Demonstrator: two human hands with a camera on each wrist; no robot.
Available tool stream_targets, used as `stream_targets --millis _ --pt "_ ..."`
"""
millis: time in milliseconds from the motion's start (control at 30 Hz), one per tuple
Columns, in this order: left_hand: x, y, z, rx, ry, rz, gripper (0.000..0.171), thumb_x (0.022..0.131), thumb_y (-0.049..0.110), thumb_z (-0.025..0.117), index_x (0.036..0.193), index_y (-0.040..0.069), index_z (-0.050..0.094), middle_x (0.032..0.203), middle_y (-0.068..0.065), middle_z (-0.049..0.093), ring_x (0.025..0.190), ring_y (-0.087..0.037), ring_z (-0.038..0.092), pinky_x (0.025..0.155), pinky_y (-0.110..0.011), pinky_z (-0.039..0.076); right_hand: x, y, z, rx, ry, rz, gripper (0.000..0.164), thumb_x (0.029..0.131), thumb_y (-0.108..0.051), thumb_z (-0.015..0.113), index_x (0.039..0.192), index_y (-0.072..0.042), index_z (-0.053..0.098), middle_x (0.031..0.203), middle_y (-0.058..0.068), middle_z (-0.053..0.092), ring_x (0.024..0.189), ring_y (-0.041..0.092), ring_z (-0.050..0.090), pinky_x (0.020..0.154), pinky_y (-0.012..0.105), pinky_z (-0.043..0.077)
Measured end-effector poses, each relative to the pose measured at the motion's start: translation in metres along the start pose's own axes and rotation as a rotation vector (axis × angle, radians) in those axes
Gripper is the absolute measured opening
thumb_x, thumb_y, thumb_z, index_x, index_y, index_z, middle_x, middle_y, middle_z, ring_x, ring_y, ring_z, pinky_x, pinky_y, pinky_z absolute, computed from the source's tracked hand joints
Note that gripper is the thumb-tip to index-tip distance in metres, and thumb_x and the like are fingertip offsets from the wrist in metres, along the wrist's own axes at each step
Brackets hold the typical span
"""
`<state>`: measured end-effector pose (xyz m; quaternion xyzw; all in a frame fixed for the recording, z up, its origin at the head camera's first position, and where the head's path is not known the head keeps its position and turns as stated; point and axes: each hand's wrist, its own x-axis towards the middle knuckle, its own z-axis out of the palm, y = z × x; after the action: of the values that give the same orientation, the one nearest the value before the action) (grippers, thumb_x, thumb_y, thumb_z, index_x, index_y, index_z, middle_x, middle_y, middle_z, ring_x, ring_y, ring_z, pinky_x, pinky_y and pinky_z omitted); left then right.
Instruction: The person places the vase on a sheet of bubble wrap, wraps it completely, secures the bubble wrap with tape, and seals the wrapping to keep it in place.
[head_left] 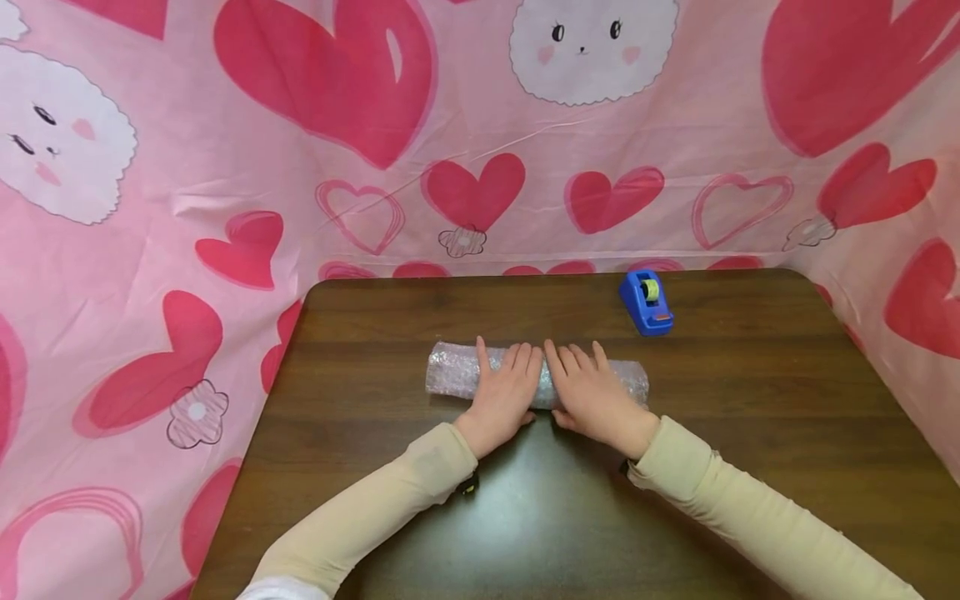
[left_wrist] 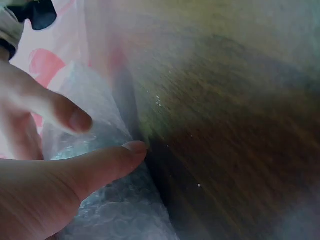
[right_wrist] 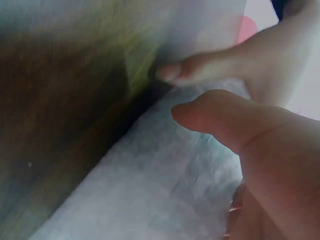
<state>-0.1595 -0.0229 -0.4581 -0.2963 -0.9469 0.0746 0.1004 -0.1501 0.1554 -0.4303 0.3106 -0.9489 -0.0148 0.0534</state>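
A roll of bubble wrap lies crosswise on the wooden table, with something pale bluish showing through its layers. My left hand holds it left of the middle, fingers over the top and thumb along the near side. Close beside it, my right hand holds the roll right of the middle in the same way. In the left wrist view the left thumb lies across the bubble wrap. The right wrist view has the right thumb over the wrap, near the left thumb.
A blue tape dispenser with a yellowish roll stands behind the right end of the wrap. The brown table ends at the back against a pink cloth printed with hearts, which also hangs at both sides.
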Motion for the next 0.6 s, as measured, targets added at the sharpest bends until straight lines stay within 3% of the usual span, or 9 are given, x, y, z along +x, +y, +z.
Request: stream_targets --millis 200,400,500,600 --pt "0.004 -0.001 0.003 -0.042 0.015 -0.044 0.099 0.070 0.050 0.096 0.147 0.008 0.049 0.139 -0.011 0.057 0.130 -0.027 0.054 0.110 -0.079 0.027 -0.009 -0.008 0.005 -0.086 0.050 -0.013 0.105 0.074 -0.042 0.094 0.149 0.011 0.043 0.141 0.029 0.056 0.128 0.044 0.057 0.109 0.067 0.040" --pt "0.004 -0.002 0.003 -0.122 0.015 -0.040 0.097 0.067 0.044 0.098 0.142 0.005 0.050 0.133 -0.011 0.059 0.123 -0.029 0.057 0.109 -0.077 0.031 -0.011 -0.013 0.012 -0.091 0.087 0.004 0.103 0.073 -0.039 0.095 0.148 0.011 0.045 0.141 0.030 0.055 0.129 0.045 0.054 0.108 0.067 0.041" --pt "0.004 -0.003 -0.001 -0.161 0.000 -0.025 0.097 0.064 0.044 0.098 0.139 0.004 0.051 0.128 -0.011 0.060 0.118 -0.028 0.059 0.105 -0.068 0.041 -0.011 -0.014 0.015 -0.065 0.103 0.016 0.100 0.072 -0.036 0.096 0.146 0.010 0.047 0.138 0.029 0.056 0.127 0.045 0.055 0.107 0.067 0.041" --pt "0.004 -0.005 -0.004 -0.187 -0.030 -0.004 0.095 0.063 0.045 0.098 0.136 0.004 0.053 0.124 -0.011 0.061 0.111 -0.027 0.060 0.091 -0.053 0.050 -0.011 -0.015 0.018 -0.065 0.122 0.020 0.101 0.068 -0.037 0.098 0.144 0.010 0.049 0.133 0.028 0.058 0.122 0.043 0.057 0.104 0.065 0.044"
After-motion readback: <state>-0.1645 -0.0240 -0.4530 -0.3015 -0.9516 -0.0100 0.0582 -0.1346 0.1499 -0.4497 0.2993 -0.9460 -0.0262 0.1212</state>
